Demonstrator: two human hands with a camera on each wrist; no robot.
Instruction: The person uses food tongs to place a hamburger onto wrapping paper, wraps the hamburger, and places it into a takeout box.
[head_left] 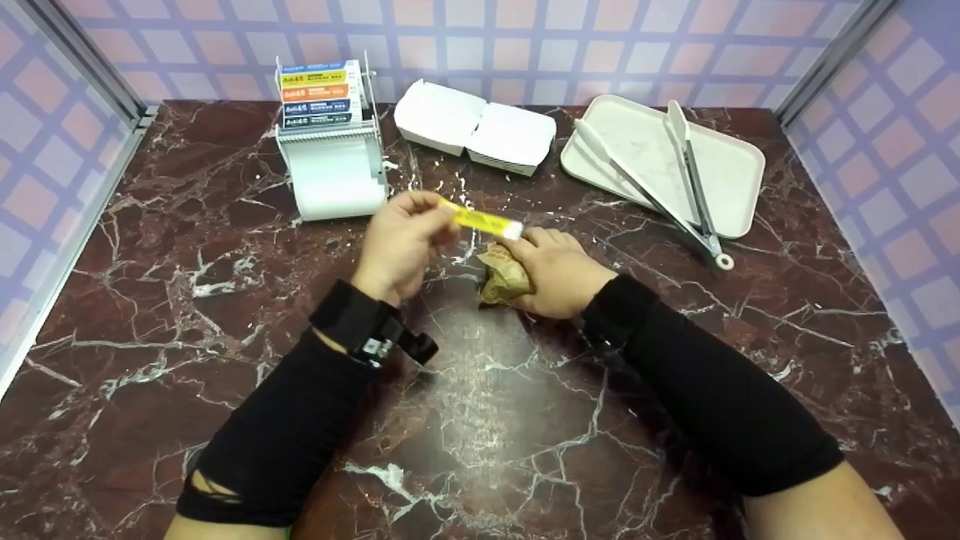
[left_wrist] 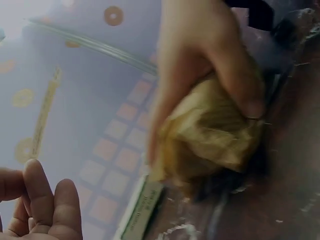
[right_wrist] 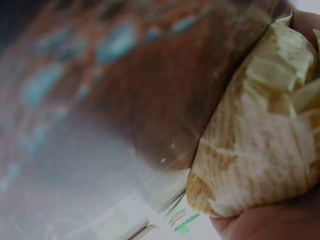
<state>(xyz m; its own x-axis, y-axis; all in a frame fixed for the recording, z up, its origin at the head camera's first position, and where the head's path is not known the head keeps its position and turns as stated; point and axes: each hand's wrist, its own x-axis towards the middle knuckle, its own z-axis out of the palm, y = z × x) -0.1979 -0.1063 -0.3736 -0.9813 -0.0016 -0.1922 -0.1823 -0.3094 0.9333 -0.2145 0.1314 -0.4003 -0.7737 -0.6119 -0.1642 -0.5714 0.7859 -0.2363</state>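
My left hand [head_left: 409, 244] is raised over the middle of the table and pinches one end of a yellow sticker strip [head_left: 480, 220] with a whitish far end. In the left wrist view the strip [left_wrist: 45, 117] stands up from the fingertips. Just to the right, my right hand [head_left: 559, 271] grips a brown paper-wrapped bundle [head_left: 507, 276] from its right side, close to the tabletop. Print covers the crumpled paper [right_wrist: 255, 155] in the right wrist view; what lies inside is hidden. The strip's free end overlaps the right fingers in the head view.
A label dispenser [head_left: 330, 150] with several coloured label rolls stands at the back left. Beside it sits an open white paper box [head_left: 476, 124]. At the back right, tongs [head_left: 664, 199] lie across a cream tray [head_left: 739, 161]. Patterned walls [head_left: 517, 49] enclose the table.
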